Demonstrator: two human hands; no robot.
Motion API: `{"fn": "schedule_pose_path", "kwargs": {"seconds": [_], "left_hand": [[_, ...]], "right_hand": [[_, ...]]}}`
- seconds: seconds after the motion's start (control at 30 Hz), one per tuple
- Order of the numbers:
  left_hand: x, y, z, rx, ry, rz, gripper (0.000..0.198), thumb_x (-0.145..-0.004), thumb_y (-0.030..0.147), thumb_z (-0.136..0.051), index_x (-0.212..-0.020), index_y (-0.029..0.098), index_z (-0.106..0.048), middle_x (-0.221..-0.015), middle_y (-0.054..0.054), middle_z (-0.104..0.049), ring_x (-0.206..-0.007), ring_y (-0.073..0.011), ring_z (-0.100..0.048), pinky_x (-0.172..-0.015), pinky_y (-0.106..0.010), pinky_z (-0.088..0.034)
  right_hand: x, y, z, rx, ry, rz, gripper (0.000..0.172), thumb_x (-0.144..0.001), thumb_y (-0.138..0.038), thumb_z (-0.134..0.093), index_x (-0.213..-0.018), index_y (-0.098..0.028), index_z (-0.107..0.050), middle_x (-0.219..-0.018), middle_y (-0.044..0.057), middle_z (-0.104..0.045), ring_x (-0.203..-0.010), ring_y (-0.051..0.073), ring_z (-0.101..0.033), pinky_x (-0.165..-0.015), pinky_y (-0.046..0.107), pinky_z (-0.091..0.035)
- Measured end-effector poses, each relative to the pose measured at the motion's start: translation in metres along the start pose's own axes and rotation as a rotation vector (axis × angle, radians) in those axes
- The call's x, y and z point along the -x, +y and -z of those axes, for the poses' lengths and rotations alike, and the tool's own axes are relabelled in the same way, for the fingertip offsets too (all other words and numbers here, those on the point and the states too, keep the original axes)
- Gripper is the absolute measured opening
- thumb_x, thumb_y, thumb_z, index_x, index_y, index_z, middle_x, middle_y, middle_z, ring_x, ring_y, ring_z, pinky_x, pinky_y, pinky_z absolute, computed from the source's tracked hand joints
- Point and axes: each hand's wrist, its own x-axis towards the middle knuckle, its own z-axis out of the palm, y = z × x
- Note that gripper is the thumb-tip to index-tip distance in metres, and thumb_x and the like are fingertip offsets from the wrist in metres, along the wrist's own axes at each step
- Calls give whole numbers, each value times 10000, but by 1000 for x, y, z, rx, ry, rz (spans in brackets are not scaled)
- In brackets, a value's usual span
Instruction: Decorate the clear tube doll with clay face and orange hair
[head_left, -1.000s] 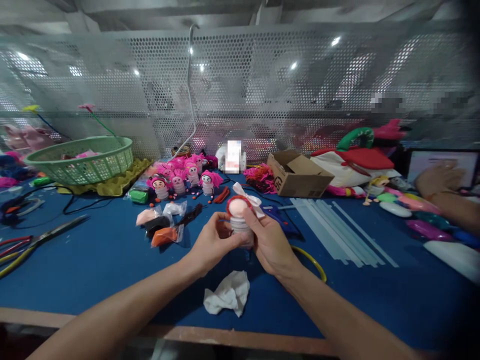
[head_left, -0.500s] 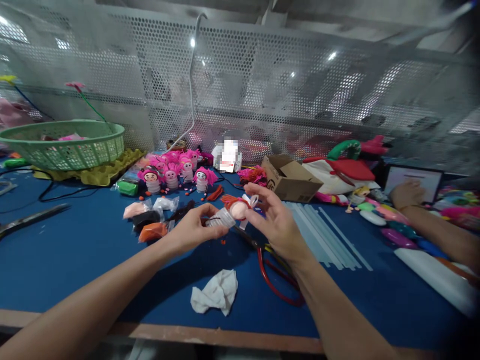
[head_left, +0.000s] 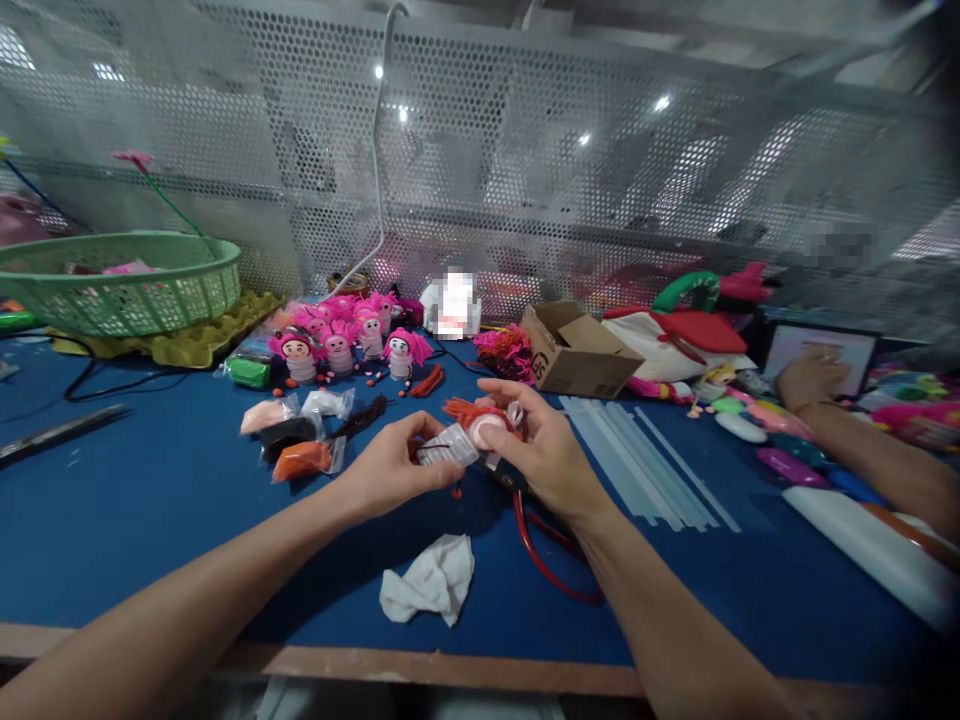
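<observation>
Between both hands, above the blue table, is a small doll (head_left: 454, 447) with a clear ribbed body, a pale round head and orange-red yarn hair. My left hand (head_left: 397, 462) pinches the ribbed body between thumb and fingers. Around the head end my right hand (head_left: 544, 445) is closed, its thumb pressed on the pale head. Under the right hand lie scissors with red handles (head_left: 544, 560), partly hidden. Closer to me rests a crumpled white tissue (head_left: 431, 580). Small bags of orange clay (head_left: 302, 460), black clay (head_left: 289, 437) and pale clay lie left of the doll.
Several finished pink-haired dolls (head_left: 300, 357) stand behind. A green basket (head_left: 150, 300) sits at the left, near other scissors (head_left: 67, 432). Glue sticks (head_left: 637, 465) and a cardboard box (head_left: 581, 350) are right of centre. Another person's hand (head_left: 814, 378) touches a tablet (head_left: 855, 350).
The doll has tipped closer to level, and my right thumb has moved onto its pale head. My left hand keeps its hold on the body. The whole view has shifted slightly.
</observation>
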Motion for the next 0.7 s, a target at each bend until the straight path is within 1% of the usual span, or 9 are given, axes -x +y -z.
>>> {"fn": "schedule_pose_path", "kwargs": {"seconds": [0.1, 0.27, 0.37, 0.53, 0.7], "left_hand": [[1, -2, -1, -57, 29, -40, 284, -620, 308, -631, -780, 146, -462, -644, 35, -496, -557, -89, -454, -496, -197, -343], [1, -5, -3, -39, 20, -49, 279, -633, 312, -623, -784, 157, -445, -655, 23, -529, -578, -107, -488, -518, -213, -370], [0, -5, -2, -26, 21, -32, 286, -622, 311, -634, -782, 156, -454, -648, 27, -530, -574, -106, -491, -515, -210, -365], [0, -1, -2, 39, 16, -15, 285, -611, 295, -646, -770, 143, -464, -638, 45, -493, -550, -79, -452, -506, -194, -342], [1, 0, -3, 64, -3, 9, 287, -614, 280, -657, -775, 147, -460, -628, 35, -533, -559, -96, -497, -509, -200, -356]], "right_hand": [[0, 1, -1, 13, 11, 2, 394, -697, -233, -569, -1084, -188, -513, -978, 48, -586, -820, 159, -551, -755, 307, -437], [0, -1, -2, 24, 19, -16, 382, -695, -233, -562, -1072, -189, -523, -930, 38, -583, -781, 154, -545, -728, 304, -440], [0, -1, -2, -4, 17, -28, 385, -693, -245, -567, -1071, -190, -523, -912, 34, -576, -766, 150, -542, -719, 303, -440], [-2, 3, 0, -122, 21, -21, 369, -718, -289, -553, -1074, -198, -519, -911, 26, -572, -781, 144, -548, -719, 291, -437], [-1, 1, -2, -48, 59, -38, 340, -709, -275, -564, -1036, -185, -545, -900, 34, -595, -783, 153, -564, -724, 302, -442]]}}
